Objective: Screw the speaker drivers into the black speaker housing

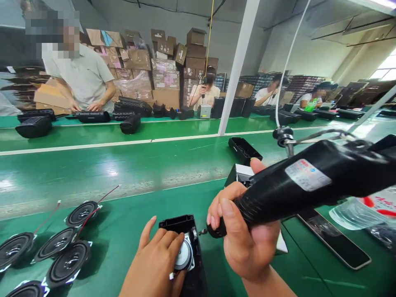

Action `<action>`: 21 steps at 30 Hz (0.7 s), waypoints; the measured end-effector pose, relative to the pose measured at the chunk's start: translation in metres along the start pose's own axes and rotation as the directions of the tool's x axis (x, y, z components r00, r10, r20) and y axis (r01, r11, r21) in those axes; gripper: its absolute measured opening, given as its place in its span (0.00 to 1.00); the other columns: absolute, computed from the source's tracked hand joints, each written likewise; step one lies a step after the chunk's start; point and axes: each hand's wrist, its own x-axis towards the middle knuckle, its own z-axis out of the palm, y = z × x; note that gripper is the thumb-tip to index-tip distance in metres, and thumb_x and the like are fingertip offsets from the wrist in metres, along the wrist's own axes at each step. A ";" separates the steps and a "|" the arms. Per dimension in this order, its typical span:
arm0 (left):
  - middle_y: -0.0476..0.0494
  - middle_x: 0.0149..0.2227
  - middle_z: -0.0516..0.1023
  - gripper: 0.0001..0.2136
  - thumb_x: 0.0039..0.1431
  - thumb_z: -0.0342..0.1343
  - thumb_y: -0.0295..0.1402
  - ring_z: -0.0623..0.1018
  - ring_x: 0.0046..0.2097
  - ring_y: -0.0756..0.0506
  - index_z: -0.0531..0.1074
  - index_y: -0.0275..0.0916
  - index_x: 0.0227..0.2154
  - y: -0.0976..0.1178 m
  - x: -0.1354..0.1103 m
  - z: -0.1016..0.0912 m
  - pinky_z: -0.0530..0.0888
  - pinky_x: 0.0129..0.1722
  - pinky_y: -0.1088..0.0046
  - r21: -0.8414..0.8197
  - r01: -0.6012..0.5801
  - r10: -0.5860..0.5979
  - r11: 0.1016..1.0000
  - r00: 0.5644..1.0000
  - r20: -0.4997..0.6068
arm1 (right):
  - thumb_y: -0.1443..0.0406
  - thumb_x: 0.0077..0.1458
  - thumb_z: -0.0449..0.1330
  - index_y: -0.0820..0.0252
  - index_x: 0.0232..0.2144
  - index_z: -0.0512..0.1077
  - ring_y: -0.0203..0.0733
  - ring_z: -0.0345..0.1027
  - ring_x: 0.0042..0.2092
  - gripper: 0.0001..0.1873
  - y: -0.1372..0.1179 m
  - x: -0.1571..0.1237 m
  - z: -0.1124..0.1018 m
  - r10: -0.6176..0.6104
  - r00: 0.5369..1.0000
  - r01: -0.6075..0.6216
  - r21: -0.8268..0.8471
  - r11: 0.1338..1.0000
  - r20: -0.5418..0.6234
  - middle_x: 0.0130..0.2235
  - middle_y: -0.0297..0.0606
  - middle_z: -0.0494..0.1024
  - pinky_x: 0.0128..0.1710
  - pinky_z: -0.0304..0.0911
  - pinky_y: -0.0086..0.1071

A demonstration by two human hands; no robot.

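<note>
My left hand (157, 258) reaches into a black plastic housing (176, 220) on the green bench. Its thumb and fingers are closed around a small speaker (183, 255) whose round silver back faces up, and one finger sticks out to the side. A short white connector (171, 276) shows beside the thumb. My right hand (247, 235) grips a black electric screwdriver (278, 194) with a white label. The tool lies tilted, its bit (202, 232) pointing left at the housing's right edge; whether they touch I cannot tell.
Several loose speakers (69, 262) with red leads lie at left. A phone (335, 237) and a plastic bottle (349, 212) are at right. Another black housing (245, 149) sits beyond my right hand. The screwdriver hangs from a cord (286, 62). Co-workers sit or stand across the line.
</note>
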 end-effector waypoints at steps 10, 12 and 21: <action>0.52 0.53 0.86 0.33 0.48 0.62 0.25 0.84 0.55 0.38 0.74 0.52 0.59 -0.016 -0.007 0.027 0.55 0.74 0.36 -0.040 -0.028 0.023 0.999 0.991 -0.135 | 0.68 0.70 0.63 0.52 0.48 0.73 0.35 0.67 0.28 0.07 0.040 -0.018 0.006 0.092 0.993 -0.087 -0.060 0.994 0.081 0.33 0.29 0.73 0.28 0.70 0.31; 0.54 0.52 0.86 0.34 0.46 0.62 0.24 0.84 0.54 0.38 0.73 0.54 0.59 -0.017 -0.008 0.029 0.55 0.74 0.35 -0.046 -0.034 0.027 0.998 0.990 -0.137 | 0.68 0.71 0.63 0.51 0.50 0.72 0.34 0.66 0.28 0.08 0.044 -0.019 0.006 0.105 0.992 -0.101 -0.053 0.993 0.076 0.33 0.28 0.73 0.28 0.70 0.30; 0.54 0.49 0.84 0.33 0.48 0.60 0.23 0.84 0.52 0.37 0.67 0.54 0.58 -0.017 -0.008 0.031 0.55 0.71 0.32 0.007 -0.072 0.072 0.997 0.988 -0.134 | 0.66 0.70 0.64 0.52 0.41 0.71 0.32 0.67 0.27 0.05 0.051 -0.021 0.005 0.159 0.984 -0.156 -0.043 0.987 0.081 0.32 0.27 0.72 0.28 0.70 0.29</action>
